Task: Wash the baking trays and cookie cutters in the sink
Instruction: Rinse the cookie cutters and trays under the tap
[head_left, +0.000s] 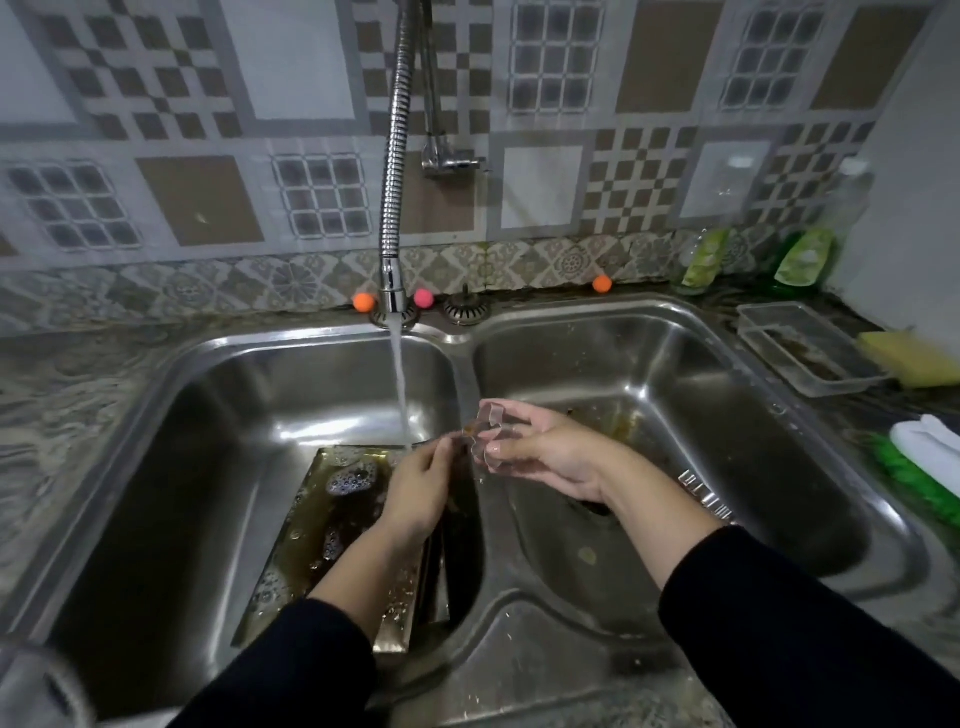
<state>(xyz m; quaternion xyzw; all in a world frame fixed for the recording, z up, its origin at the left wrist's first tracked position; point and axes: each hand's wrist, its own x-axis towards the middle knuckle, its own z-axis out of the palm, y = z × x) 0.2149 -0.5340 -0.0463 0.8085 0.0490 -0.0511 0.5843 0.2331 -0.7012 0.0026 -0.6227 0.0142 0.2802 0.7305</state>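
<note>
A metal cookie cutter (488, 428) is held above the divider of the double steel sink (467, 364). My right hand (540, 452) grips it from the right, fingers curled round its rim. My left hand (421, 488) pinches its left edge just beside the running water. The flexible tap (395, 208) pours a stream into the left basin. A dirty baking tray (332, 530) lies there, tilted, with brown water and soap bubbles on it. A second tray edge (439, 577) shows beside it, under my left forearm.
The right basin holds a drain and another metal piece (706, 493) near my right forearm. On the right counter sit a clear plastic container (805, 348), a yellow sponge (909, 358), a green brush (914, 473) and green soap pouches (805, 257). A strainer plug (466, 306) rests behind the sink.
</note>
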